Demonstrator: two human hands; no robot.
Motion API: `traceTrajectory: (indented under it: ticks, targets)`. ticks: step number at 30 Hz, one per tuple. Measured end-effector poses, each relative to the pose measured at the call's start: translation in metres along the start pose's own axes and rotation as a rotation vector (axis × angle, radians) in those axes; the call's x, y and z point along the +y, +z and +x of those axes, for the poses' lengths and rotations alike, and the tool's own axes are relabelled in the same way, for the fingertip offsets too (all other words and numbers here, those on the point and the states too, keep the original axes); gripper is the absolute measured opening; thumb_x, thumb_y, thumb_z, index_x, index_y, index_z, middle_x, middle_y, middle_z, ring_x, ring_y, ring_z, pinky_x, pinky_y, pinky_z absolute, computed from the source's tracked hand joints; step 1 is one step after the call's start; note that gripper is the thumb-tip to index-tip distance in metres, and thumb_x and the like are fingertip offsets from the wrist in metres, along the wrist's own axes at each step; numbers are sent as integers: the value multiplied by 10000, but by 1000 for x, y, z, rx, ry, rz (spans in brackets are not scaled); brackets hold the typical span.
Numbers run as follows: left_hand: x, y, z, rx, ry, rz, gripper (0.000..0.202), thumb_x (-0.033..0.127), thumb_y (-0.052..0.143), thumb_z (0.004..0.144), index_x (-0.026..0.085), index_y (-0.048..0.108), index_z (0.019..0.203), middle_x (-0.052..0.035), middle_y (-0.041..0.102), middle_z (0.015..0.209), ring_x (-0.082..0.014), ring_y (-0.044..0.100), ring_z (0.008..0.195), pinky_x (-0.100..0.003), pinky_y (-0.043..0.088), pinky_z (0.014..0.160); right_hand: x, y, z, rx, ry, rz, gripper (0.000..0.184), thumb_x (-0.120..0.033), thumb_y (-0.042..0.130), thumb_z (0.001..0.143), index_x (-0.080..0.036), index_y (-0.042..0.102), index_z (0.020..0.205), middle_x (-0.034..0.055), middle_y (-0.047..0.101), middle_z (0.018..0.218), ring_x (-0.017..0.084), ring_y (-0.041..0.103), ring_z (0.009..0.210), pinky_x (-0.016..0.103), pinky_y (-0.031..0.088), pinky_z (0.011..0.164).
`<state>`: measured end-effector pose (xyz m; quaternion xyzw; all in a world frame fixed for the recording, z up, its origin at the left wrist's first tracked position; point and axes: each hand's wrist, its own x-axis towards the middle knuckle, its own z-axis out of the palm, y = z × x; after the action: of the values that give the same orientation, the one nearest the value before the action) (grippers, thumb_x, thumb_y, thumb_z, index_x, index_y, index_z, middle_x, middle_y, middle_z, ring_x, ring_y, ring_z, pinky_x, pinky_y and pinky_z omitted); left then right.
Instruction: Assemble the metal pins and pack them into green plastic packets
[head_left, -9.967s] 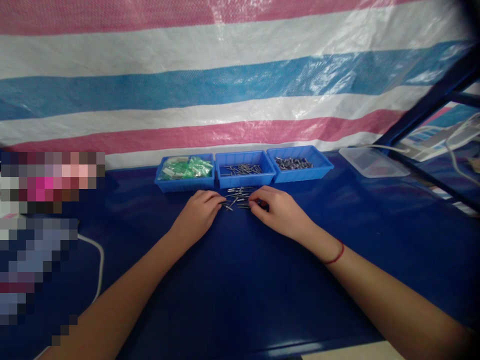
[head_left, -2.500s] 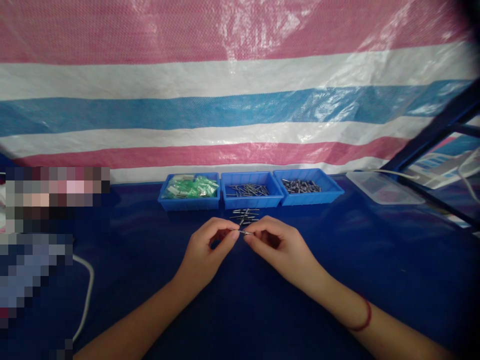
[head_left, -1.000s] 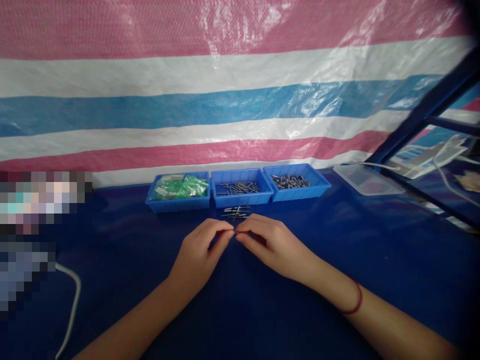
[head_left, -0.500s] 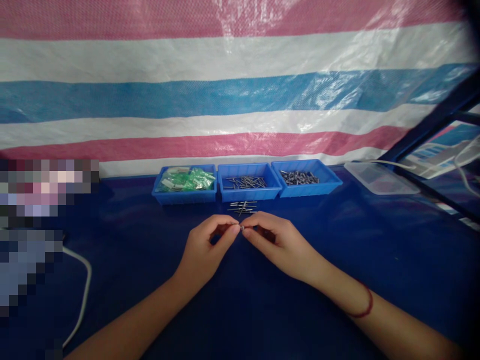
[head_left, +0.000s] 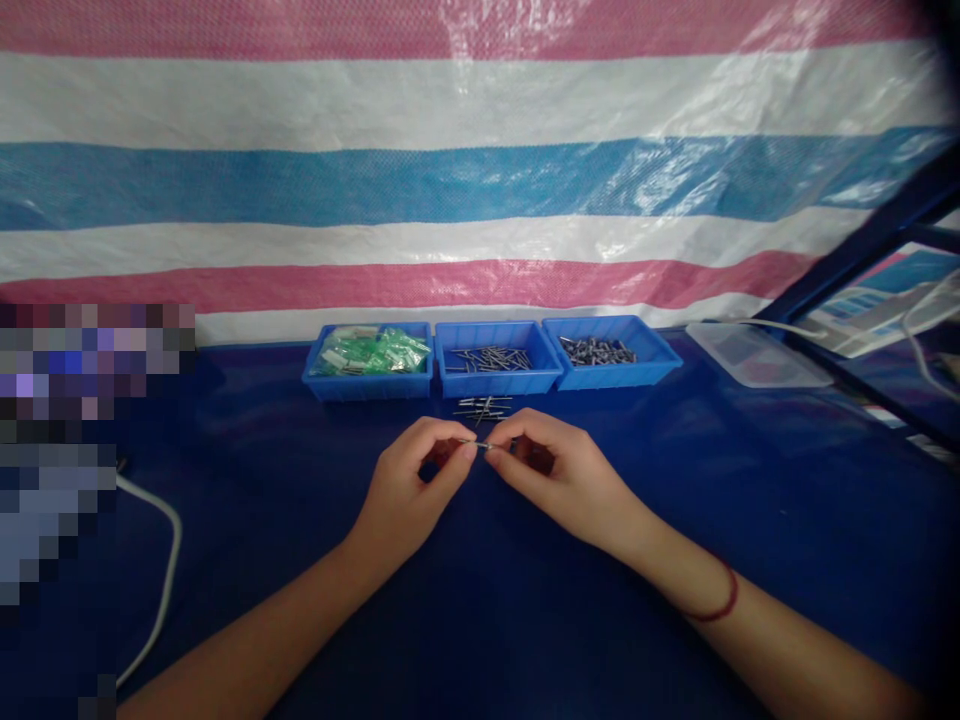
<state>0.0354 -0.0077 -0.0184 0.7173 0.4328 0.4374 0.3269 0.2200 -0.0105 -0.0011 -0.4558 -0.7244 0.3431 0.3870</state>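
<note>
We have a thin metal pin [head_left: 481, 445] spanning the gap between both hands, held roughly level over the table [head_left: 480, 600]. Left hand [head_left: 416, 480]: thumb and forefinger pinched on its left end. Right hand [head_left: 570, 470]: same pinch, right end; we count both as gripping, tips close but apart. A thicker bit shows by the right fingertips; too small for us to say whether it's a separate part. Just beyond the hands, a loose pile of pins [head_left: 484, 408] lies on the table. Behind that we log three blue bins in a row: left bin [head_left: 367, 387] with green plastic packets, middle bin [head_left: 501, 383] with long pins, right bin [head_left: 619, 376] with stubby metal pieces. Red bracelet [head_left: 729, 600] on the right forearm.
</note>
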Motion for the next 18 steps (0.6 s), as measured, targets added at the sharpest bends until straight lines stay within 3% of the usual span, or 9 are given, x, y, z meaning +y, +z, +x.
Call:
traceTrajectory:
  ticks: [8, 12, 15, 18]
  targets:
    - [0, -2, 5, -108, -52, 53, 123, 286, 520, 909, 194, 601, 903, 3, 605, 835, -122, 563, 735, -243, 437, 689, -5, -6, -2, 71, -136, -89, 78, -226, 603, 850, -178, 638, 799, 18, 623, 786, 97, 514, 621, 233, 396, 567]
    - [-2, -2, 4, -157, -113, 47, 173, 310, 507, 919, 211, 572, 1045, 3, 626, 869, -131, 589, 767, -249, 448, 695, -4, -7, 2, 92, -18, 17, 206, -324, 591, 863, -164, 654, 749, 14, 593, 695, 103, 495, 597, 245, 381, 559]
    - [-2, 0, 3, -166, -124, 50, 266, 305, 499, 922, 223, 504, 1175, 4, 627, 892, -134, 607, 784, -256, 463, 709, 3, -18, 11, 296, 207, 233, 306, -422, 601, 836, -156, 649, 692, -14, 519, 586, 79, 416, 501, 229, 323, 472]
    - [0, 0, 3, -188, -90, 114, 250, 282, 497, 921, 224, 520, 1163, -3, 628, 908, -136, 609, 793, -263, 471, 733, 16, -38, 23, 595, 356, 478, 329, -482, 645, 771, -155, 673, 793, -9, 544, 676, 51, 358, 453, 208, 246, 399]
